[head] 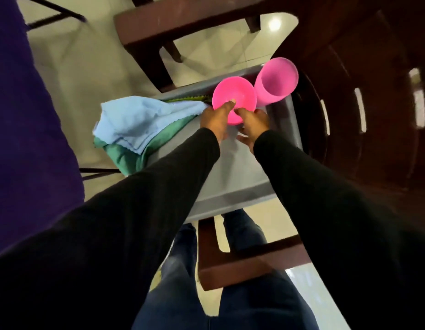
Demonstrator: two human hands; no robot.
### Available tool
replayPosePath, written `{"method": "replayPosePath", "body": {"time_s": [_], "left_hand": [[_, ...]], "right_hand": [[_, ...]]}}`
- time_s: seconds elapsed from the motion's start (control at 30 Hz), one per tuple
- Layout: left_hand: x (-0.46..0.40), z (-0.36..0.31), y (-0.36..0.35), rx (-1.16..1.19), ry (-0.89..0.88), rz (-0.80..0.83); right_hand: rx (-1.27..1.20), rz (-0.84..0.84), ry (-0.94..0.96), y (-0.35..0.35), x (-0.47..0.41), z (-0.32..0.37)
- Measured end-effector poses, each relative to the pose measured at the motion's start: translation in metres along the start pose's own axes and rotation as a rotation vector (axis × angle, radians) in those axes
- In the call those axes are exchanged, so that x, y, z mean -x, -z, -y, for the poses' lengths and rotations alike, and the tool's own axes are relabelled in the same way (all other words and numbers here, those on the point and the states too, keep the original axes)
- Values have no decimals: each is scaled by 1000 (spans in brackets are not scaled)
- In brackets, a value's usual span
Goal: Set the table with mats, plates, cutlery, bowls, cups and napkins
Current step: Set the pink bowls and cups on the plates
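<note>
Pink bowl (234, 98), shallow and tilted toward the camera, held over the far end of a grey bin (230, 186). Nothing visible inside the bowl. Left hand (216, 120) gripping its near-left rim, fingers (230, 103) curled over the edge into the hollow. Right hand (253, 126) pinching the near-right rim; further fingers probably spread below, but too blurred to say. Just right of the bowl and touching or nearly touching it, a taller pink cup (275, 83), leaning, mouth open toward the camera, base hidden behind the bin wall. Left of the bowl, a light blue cloth (140, 122) draped over the bin's left edge, on top of a green cloth (125, 156); a strip of yellow-green patterned fabric (190, 98) peeking out at the far side, mostly covered. Bin interior largely hidden by black sleeves (159, 198). Dark brown chair (361, 103) under and right of the bin, cut off by the frame. Purple fabric (28, 127) along the left edge, unclear what. Pale tiled floor (75, 67) below.
</note>
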State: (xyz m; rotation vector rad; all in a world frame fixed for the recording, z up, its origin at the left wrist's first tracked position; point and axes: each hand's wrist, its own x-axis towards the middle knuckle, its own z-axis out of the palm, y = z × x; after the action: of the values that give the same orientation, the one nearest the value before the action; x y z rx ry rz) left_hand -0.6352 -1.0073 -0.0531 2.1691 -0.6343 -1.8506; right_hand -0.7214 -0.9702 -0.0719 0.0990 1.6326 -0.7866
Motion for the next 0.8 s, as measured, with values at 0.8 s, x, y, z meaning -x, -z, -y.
{"method": "replayPosePath", "body": {"time_s": [0.8], "left_hand": [[198,27,180,269,-416,76]], "right_hand": [[475,136,517,-78,243,15]]}}
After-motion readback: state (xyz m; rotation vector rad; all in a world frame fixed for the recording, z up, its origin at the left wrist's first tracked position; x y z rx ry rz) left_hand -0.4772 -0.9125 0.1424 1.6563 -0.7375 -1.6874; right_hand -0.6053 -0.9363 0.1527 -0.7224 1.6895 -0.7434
